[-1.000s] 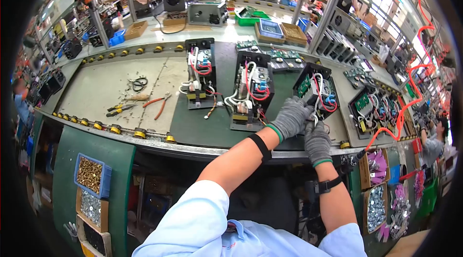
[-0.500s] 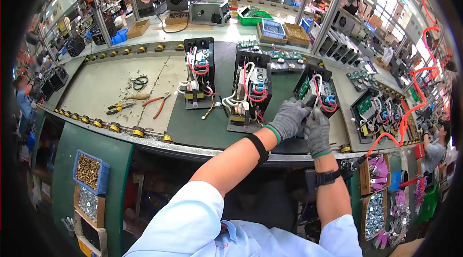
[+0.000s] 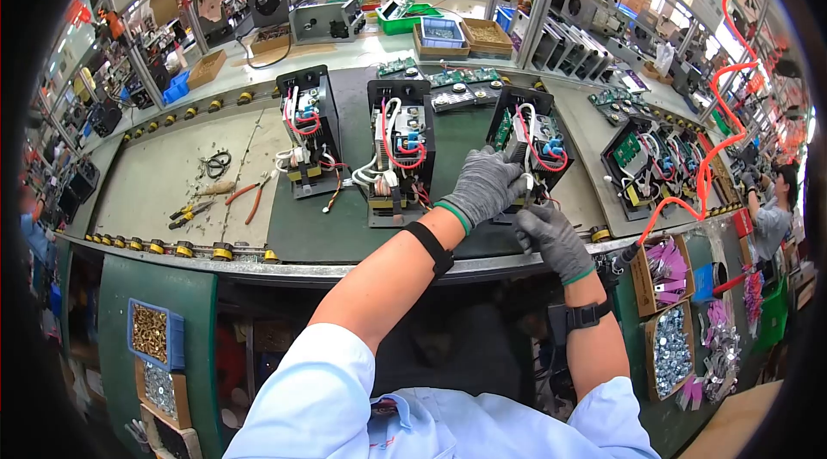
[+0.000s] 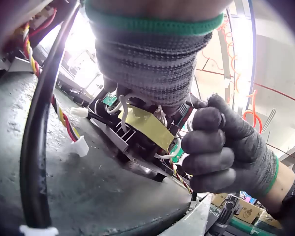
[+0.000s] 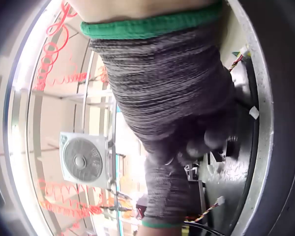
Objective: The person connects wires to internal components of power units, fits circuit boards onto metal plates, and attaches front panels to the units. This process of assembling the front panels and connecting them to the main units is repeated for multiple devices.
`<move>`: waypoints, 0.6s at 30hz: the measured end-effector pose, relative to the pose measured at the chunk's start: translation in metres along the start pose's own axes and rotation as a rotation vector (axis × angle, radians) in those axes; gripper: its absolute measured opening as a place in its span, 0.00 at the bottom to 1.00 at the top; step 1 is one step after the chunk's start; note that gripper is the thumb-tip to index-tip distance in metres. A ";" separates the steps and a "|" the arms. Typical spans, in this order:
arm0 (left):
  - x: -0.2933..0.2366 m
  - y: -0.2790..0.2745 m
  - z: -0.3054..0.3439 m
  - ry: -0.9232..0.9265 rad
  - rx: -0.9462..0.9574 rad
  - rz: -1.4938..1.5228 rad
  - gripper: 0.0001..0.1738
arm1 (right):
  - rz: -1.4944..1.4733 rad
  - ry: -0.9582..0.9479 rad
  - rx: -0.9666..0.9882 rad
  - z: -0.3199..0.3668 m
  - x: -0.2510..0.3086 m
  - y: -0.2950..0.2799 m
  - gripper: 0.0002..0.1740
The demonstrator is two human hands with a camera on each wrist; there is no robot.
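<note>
My gloved left hand is at the front of the rightmost of three open-framed electronic units on the green mat, its fingertips pinching a white wire. In the left wrist view, that hand covers part of the unit, below which a yellow-wrapped transformer shows. Closer to the bench edge, my gloved right hand is beside the unit's lower front. Its fingers are curled towards the palm; I cannot tell whether something small lies between thumb and forefinger.
Two similar units stand to the left, with loose wires at their bases. Pliers and cutters lie farther left. Another unit is on the right, near a coiled orange air hose. Bins of screws flank the body.
The right hand has drawn back from the unit towards the bench edge and its fingers have curled in. The left hand stays at the unit. The head view has shifted to the right.
</note>
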State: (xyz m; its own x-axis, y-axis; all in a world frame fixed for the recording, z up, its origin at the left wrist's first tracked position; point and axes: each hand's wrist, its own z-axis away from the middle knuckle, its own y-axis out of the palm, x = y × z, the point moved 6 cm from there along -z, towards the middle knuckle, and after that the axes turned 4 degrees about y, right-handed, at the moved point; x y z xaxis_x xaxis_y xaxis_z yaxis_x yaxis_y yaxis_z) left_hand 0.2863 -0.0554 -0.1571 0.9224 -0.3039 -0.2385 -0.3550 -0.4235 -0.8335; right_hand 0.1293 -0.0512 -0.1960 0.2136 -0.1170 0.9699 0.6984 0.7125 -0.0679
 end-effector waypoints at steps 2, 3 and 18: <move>0.000 0.001 0.002 0.029 -0.085 -0.025 0.17 | 0.201 -0.019 -0.132 -0.004 0.009 0.003 0.22; 0.002 0.003 0.000 0.032 -0.062 -0.018 0.15 | 0.535 -0.186 -0.273 -0.010 0.009 -0.003 0.21; 0.010 -0.010 -0.004 -0.065 -0.064 -0.138 0.18 | 0.845 -0.652 -0.563 -0.043 0.007 -0.007 0.11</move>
State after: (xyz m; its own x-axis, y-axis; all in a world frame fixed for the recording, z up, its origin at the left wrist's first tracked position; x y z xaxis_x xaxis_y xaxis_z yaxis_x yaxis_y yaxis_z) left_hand 0.2983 -0.0571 -0.1490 0.9701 -0.1847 -0.1574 -0.2316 -0.5110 -0.8278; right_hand 0.1555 -0.0863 -0.1987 0.4750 0.7278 0.4946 0.7391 -0.0249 -0.6731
